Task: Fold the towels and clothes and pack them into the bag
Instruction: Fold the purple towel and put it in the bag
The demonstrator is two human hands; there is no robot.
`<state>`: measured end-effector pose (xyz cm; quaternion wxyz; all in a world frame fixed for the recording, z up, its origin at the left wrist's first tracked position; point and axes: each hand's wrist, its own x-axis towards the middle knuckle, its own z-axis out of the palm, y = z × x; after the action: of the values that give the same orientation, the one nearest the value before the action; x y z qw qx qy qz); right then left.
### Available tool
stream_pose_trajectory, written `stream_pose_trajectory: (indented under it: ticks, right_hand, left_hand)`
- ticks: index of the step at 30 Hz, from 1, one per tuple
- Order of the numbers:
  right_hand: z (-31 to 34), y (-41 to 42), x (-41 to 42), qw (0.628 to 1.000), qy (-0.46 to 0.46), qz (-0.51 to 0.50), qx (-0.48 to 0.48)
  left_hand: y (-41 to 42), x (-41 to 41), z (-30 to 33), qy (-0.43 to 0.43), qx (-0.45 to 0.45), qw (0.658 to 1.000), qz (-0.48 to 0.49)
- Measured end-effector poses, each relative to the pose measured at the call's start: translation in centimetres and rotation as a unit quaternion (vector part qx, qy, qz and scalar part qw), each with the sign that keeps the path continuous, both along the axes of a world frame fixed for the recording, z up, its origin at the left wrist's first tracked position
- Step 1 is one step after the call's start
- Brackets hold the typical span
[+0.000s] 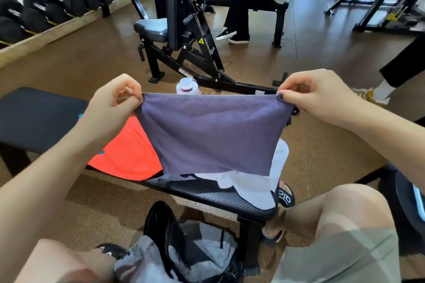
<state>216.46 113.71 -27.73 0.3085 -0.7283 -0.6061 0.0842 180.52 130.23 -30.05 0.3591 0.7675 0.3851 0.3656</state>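
**Purple cloth held up over table**

Black padded table (46,117) carries an orange garment (128,156) and a white garment (273,167). Grey-black bag (184,253) sits open on the floor below, between the knees. Purple cloth (207,133) hangs in the air above the table, top edge stretched taut. Left hand (110,108) fingers pinch its left corner; right hand (317,96) fingers pinch the right corner. Pink bottle (186,86) behind the cloth.

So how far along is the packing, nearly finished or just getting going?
Early, it seems. In hand: the left hand and right hand pinch the top corners of a purple cloth, stretched out, not yet folded. Left: an orange garment and a white one lie loose on the bench. The grey bag sits open on the floor; whether anything is packed is unclear.
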Motion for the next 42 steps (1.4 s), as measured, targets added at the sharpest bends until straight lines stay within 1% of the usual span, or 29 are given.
stream_pose_trajectory:
  ticks: [2,4,6,8,11,14,16,18,19,22,24,26,27,28,30,32,34,35,37,38,40,41,42]
  right_hand:
    - [0.0,0.0,0.0,0.999,0.028,-0.019,0.0]
    - [0.3,0.0,-0.2,0.996,0.082,-0.027,0.002]
    - [0.6,0.0,-1.3,0.991,0.134,-0.021,-0.02]
    - [0.8,-0.1,-3.1,0.981,0.188,-0.007,-0.052]
    - [0.7,0.3,-6.4,0.952,0.3,-0.013,-0.067]
    - [0.5,0.8,-9.5,0.916,0.397,-0.025,-0.05]
    - [0.3,1.1,-11.1,0.9,0.433,-0.031,-0.04]
    - [0.2,1.2,-11.9,0.891,0.451,-0.039,-0.045]
    - [0.2,1.2,-12.1,0.882,0.467,-0.04,-0.052]
    - [0.4,1.2,-12.2,0.838,0.54,-0.03,-0.071]
    - [0.6,1.3,-12.2,0.83,0.552,-0.022,-0.081]
    - [0.8,1.3,-12.2,0.833,0.544,-0.008,-0.099]
    - [0.9,1.3,-12.2,0.841,0.529,0.004,-0.112]
    - [1.0,1.2,-12.3,0.848,0.515,0.015,-0.125]
    - [1.0,1.0,-12.1,0.849,0.509,0.03,-0.137]
    - [0.8,0.9,-12.0,0.852,0.504,0.057,-0.134]
    - [0.2,1.1,-11.5,0.87,0.469,0.063,-0.138]
    - [-0.3,1.2,-11.1,0.893,0.419,0.067,-0.15]
    - [-1.3,1.4,-10.4,0.942,0.265,0.092,-0.184]
    - [-1.7,1.5,-10.0,0.955,0.187,0.103,-0.206]
    - [-2.9,1.6,-9.1,0.965,0.052,0.109,-0.234]
    - [-3.4,1.6,-8.7,0.965,0.013,0.106,-0.241]
    - [-3.9,1.6,-8.2,0.964,-0.005,0.104,-0.246]
  left_hand:
    - [-0.1,0.3,0.1,0.024,-0.007,1.0,0.005]
    - [-0.1,0.6,0.3,0.051,0.003,0.998,0.022]
    - [-0.3,1.2,0.6,0.079,0.022,0.996,0.033]
    - [-1.9,2.5,1.2,0.087,0.033,0.995,0.021]
    - [-5.1,5.7,1.9,0.081,0.043,0.996,-0.022]
    - [-7.5,8.3,1.5,0.084,0.063,0.992,-0.067]
    - [-8.3,9.4,1.2,0.1,0.106,0.986,-0.086]
    - [-8.5,9.8,1.0,0.109,0.145,0.979,-0.09]
    - [-8.3,9.8,0.8,0.109,0.16,0.977,-0.086]
    - [-7.6,9.5,0.6,0.11,0.202,0.97,-0.082]
    - [-7.4,9.3,0.6,0.129,0.217,0.964,-0.088]
    - [-7.2,9.1,0.9,0.152,0.23,0.957,-0.094]
    - [-6.9,9.0,1.0,0.161,0.232,0.954,-0.1]
    - [-6.5,8.9,1.1,0.168,0.231,0.952,-0.109]
    - [-5.6,8.7,1.3,0.18,0.237,0.944,-0.141]
    - [-5.0,8.4,1.2,0.196,0.274,0.924,-0.181]
    - [-4.7,8.2,1.2,0.219,0.301,0.905,-0.205]
    - [-4.7,8.0,1.2,0.225,0.309,0.9,-0.211]
    - [-4.7,7.8,1.2,0.227,0.325,0.89,-0.226]
    - [-4.8,7.6,1.3,0.225,0.332,0.886,-0.233]
    - [-4.7,7.2,1.5,0.223,0.335,0.883,-0.243]
    - [-4.6,6.9,1.6,0.224,0.333,0.883,-0.244]
    - [-4.4,6.7,1.7,0.227,0.331,0.883,-0.245]
